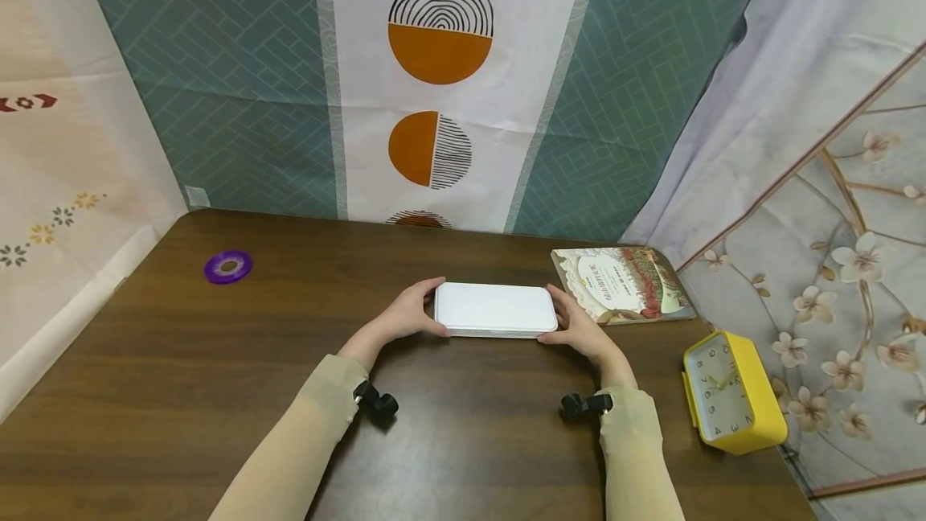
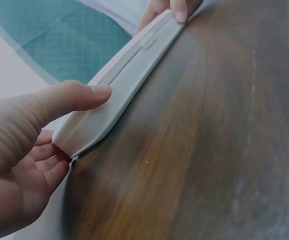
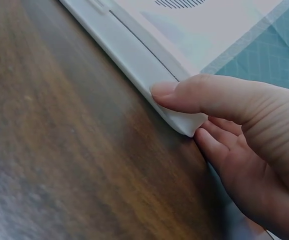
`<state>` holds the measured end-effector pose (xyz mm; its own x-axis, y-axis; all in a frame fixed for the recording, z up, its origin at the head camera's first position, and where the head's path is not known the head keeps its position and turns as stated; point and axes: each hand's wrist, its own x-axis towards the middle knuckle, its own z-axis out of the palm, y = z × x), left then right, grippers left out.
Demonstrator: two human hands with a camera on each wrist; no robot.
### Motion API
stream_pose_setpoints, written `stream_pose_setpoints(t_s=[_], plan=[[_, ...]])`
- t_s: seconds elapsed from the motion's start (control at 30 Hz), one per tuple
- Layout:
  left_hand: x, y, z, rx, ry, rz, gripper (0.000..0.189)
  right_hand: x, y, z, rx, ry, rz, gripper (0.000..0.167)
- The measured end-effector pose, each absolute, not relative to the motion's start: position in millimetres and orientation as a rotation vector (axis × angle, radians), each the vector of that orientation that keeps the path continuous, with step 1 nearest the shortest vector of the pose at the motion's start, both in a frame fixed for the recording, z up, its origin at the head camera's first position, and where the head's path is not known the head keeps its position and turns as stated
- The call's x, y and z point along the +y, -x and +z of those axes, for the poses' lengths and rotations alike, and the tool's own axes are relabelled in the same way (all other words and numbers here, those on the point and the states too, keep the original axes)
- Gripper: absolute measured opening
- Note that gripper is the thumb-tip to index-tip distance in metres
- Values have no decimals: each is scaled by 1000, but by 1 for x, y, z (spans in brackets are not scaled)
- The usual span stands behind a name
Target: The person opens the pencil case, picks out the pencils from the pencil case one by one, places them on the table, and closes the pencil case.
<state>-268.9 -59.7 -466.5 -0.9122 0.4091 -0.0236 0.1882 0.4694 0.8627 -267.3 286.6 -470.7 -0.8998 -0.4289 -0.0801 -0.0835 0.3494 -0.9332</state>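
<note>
White, smooth-sided and flat, a rectangular box with rounded corners (image 1: pixel 496 309) shows a thin dark slot and a small raised tab along its near side in the wrist views, while the head view mainly gives its plain top. The head view alone takes in the purple ring-shaped roll (image 1: pixel 242 266) at far left and the yellow boxy clock (image 1: pixel 732 394) at right. The box's long axis runs left to right, one short end towards each hand. Its top looks pale, even and unprinted. It sits low at the dark brown wood-grain table (image 1: pixel 217 392), between the hands; whether its underside touches the wood, I cannot tell. Left hand (image 1: pixel 407 313) and right hand (image 1: pixel 579 328) each grip an end, thumbs on the near side, fingers curled around.
</note>
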Motion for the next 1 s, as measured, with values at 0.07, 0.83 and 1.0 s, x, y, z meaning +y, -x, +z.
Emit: stream_pose_setpoints(t_s=[0.07,0.83,1.0], plan=[[-59,269,-467,2507,-519,1405,100,287,267,-473,2310,462,-1573,104],[-72,278,-453,2577,-827,1163,102,291,267,-480,2246,419,-1645,104],[-74,279,-448,2583,-963,1090,89,292,268,-479,2223,434,-1690,98]])
